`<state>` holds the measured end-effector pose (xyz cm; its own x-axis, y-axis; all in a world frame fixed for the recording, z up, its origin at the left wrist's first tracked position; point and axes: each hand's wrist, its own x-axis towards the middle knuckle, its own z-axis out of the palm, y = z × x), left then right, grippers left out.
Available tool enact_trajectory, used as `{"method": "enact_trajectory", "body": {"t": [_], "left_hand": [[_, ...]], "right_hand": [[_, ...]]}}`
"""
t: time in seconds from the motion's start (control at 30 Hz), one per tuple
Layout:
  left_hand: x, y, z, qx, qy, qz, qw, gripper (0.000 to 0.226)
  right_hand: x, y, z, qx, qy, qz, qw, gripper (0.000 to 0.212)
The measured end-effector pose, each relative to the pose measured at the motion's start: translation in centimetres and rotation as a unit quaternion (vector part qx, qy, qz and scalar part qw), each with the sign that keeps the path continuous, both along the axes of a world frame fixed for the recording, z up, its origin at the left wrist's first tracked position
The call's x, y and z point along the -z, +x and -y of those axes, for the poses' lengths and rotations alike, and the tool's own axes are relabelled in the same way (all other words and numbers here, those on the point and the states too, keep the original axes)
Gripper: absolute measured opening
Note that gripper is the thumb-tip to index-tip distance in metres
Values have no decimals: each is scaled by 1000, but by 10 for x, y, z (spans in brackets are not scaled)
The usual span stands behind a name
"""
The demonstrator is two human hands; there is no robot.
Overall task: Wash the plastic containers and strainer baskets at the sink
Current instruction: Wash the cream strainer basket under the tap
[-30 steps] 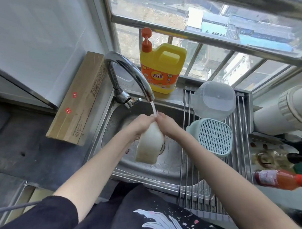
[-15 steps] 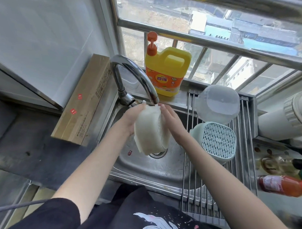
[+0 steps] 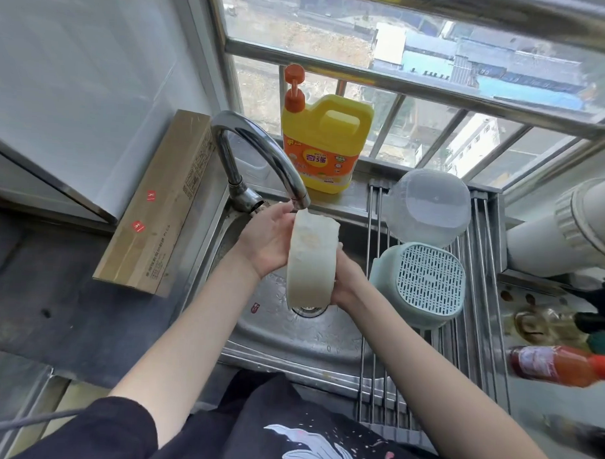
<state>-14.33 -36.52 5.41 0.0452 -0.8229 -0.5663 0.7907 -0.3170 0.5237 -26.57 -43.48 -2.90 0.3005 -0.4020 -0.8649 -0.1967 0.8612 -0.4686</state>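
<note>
a: two hands are on one piece. going left to right: off past the left hand's knuckles lies a long cardboard box [image 3: 158,203] on the counter, then the faucet [image 3: 259,159] arches over, its spout ending just above the left fingertips.

b: what is the left hand [image 3: 266,241] doing?

a: it is spread flat, palm against the left face of a white container [image 3: 312,260] held on edge over the sink [image 3: 290,335]. the fingers are nearly straight, pressing rather than curling round.

b: and the right hand [image 3: 347,279]?

a: it sits against the container's other side, mostly hidden behind it. i see its heel and wrist, not how far its fingers curl, so i cannot tell that. between them the two hands clamp the container, above the drain [image 3: 308,310]. whether it is a container or a strainer basket i cannot say from this edge-on angle.

b: is water running?

a: i cannot make out a stream.

b: what is beyond the right hand?

a: a rack of metal bars [image 3: 475,338] lies across the sink just beside the right wrist. on it a pale green strainer basket [image 3: 426,285] lies upside down, and behind that a clear container [image 3: 428,208] lies tipped. a yellow detergent jug [image 3: 326,144] stands on the sill beyond the fingertips.

b: how far along, then?

a: i judge two pieces are done and draining, and the one in hand is mid-rinse. i see nothing else waiting in the basin.
</note>
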Motion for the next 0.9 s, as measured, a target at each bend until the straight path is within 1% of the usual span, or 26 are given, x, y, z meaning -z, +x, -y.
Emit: {"method": "enact_trajectory", "body": {"t": [0.03, 0.1, 0.2, 0.23, 0.3, 0.37, 0.43, 0.47, 0.5, 0.53, 0.57, 0.6, 0.63, 0.67, 0.73, 0.77, 0.8, 0.83, 0.9], "left_hand": [[3, -1, 1, -11, -2, 3, 1000, 48], [9, -3, 4, -19, 11, 47, 999, 48], [10, -2, 7, -64, 43, 67, 995, 38], [10, 0, 6, -70, 43, 64, 995, 43], [11, 4, 2, -50, 54, 92, 993, 51], [9, 4, -3, -24, 44, 110, 993, 40], [11, 1, -6, -31, 29, 103, 994, 36], [15, -1, -7, -40, 31, 114, 992, 36], [18, -2, -6, -50, 36, 125, 990, 35], [19, -3, -5, -59, 47, 133, 988, 34], [18, -4, -3, -64, 60, 134, 987, 34], [20, -5, -1, -70, 78, 141, 984, 35], [19, -6, 3, -74, 87, 142, 983, 35], [22, -8, 8, -80, 90, 151, 981, 34], [26, -13, 19, -109, 99, 172, 974, 28], [25, -17, 21, -131, 109, 175, 970, 27], [23, -19, 22, -157, 119, 182, 963, 26], [21, -21, 20, -182, 121, 193, 957, 26], [19, -26, 13, -181, 139, 253, 940, 28]], "right_hand": [[0, 2, -2, -3, 11, -14, 1000, 36], [-7, 4, -4, -2, 35, -23, 999, 35], [-17, 4, -4, 25, 38, -31, 999, 36], [-16, 4, -5, 36, 53, -39, 997, 35], [-14, 7, -8, 80, 95, -39, 991, 33], [-6, 10, -9, 93, 60, -33, 993, 25], [-12, 9, -8, 105, 10, -29, 994, 17], [-15, 9, -6, 105, -33, -29, 994, 17], [-20, 8, -2, 88, -117, -58, 988, 17], [-24, 7, 4, 47, -234, -97, 966, 20], [-30, 7, 5, -5, -359, -111, 927, 26], [-38, 10, 5, -63, -461, -94, 880, 31], [-45, 16, 0, -131, -526, -76, 837, 36], [-46, 22, -4, -204, -574, -81, 789, 41], [-42, 31, -13, -335, -639, -155, 675, 53], [-40, 33, -16, -368, -645, -187, 643, 53], [-40, 35, -16, -387, -642, -203, 630, 51], [-42, 37, -14, -400, -637, -206, 626, 50], [-54, 44, -5, -435, -591, -218, 644, 43]]}}
